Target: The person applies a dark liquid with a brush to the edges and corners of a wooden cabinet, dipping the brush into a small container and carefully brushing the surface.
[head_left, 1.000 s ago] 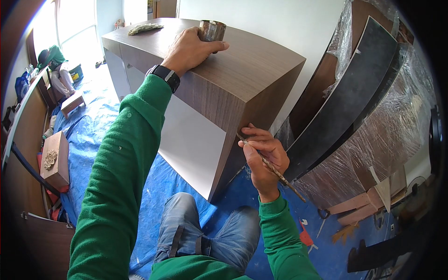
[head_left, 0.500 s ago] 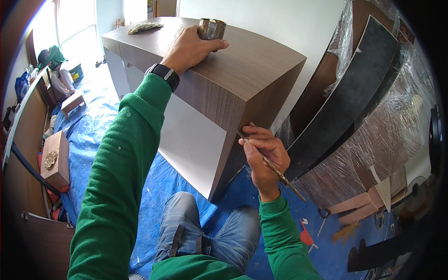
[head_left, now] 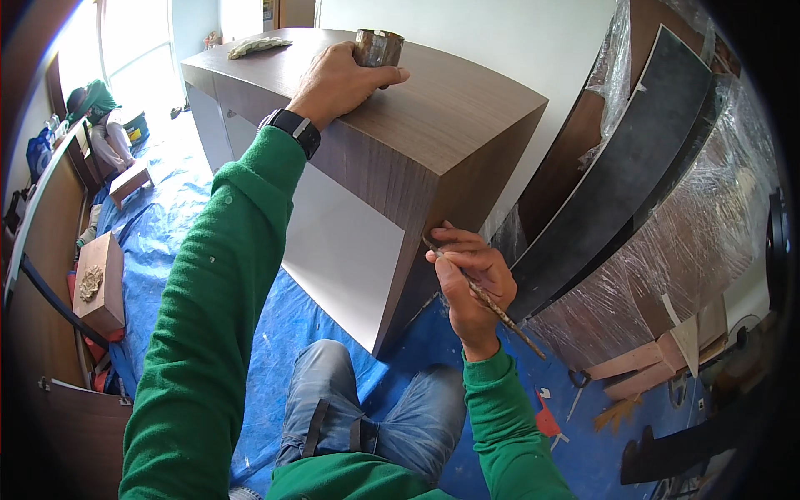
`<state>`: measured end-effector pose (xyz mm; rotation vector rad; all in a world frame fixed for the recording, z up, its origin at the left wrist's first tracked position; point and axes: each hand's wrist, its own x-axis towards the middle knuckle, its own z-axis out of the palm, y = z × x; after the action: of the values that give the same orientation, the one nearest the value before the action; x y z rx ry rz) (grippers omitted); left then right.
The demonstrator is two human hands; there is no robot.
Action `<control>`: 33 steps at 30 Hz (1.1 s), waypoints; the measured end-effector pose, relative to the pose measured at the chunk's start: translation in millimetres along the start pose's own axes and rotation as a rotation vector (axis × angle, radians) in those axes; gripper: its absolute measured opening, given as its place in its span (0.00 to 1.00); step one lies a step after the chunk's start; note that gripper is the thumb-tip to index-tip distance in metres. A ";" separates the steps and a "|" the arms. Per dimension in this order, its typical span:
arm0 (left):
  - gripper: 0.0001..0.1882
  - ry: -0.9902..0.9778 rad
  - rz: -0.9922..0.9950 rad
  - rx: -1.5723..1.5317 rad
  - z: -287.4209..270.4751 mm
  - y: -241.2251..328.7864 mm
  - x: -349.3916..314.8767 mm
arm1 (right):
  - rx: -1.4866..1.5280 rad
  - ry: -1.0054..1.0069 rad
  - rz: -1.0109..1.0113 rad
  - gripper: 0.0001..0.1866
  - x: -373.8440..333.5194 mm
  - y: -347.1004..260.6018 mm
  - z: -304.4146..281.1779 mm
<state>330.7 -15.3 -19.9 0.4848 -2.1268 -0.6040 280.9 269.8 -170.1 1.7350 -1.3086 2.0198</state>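
A wood-grain cabinet (head_left: 483, 158) with a white front panel stands before me. On its top, my left hand (head_left: 337, 83) is wrapped round a small, stained brown can (head_left: 379, 50), the thumb along its near side. My right hand (head_left: 475, 287) pinches a thin, paint-crusted brush (head_left: 508, 321). The brush slants up to the left, its tip at the cabinet's near vertical edge. The fingertips of this hand are close to the cabinet's side; whether they touch it I cannot tell. A crumpled pale rag (head_left: 258, 47) lies at the far left of the top.
Blue sheeting (head_left: 179, 292) covers the floor. Dark curved panels (head_left: 617, 167) and plastic-wrapped boards (head_left: 658, 267) lean at the right. A wooden box (head_left: 98, 304) with a crumpled wad on it stands at left. Another person (head_left: 100, 108) in green sits far left, by the window.
The brush tip has shifted slightly at the cabinet's edge, with a small turn of my right fingers. My left hand and the can have stayed in place.
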 end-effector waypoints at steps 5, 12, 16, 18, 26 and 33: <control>0.43 -0.034 -0.014 0.012 -2.3 1.5 0.5 | 0.073 0.097 -0.004 0.05 3.7 1.8 4.4; 0.39 0.052 0.040 -0.001 4.1 -2.7 0.6 | 0.038 0.083 0.009 0.05 4.9 2.5 4.2; 0.39 0.055 0.037 0.008 3.5 -3.4 0.0 | 0.018 0.057 0.006 0.05 3.9 2.6 3.7; 0.38 0.061 0.040 -0.012 4.6 -3.3 -0.5 | -0.010 0.019 0.006 0.05 2.7 1.0 2.0; 0.37 0.061 0.045 0.004 2.8 -0.9 -1.1 | 0.019 0.012 0.020 0.05 -4.7 4.9 1.4; 0.38 0.059 0.065 -0.023 2.0 -0.2 -1.7 | 0.078 0.103 0.021 0.06 -3.7 3.4 6.0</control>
<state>330.0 -14.0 -22.1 0.4145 -2.0691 -0.5696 284.2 265.0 -175.4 1.6312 -1.2367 2.1678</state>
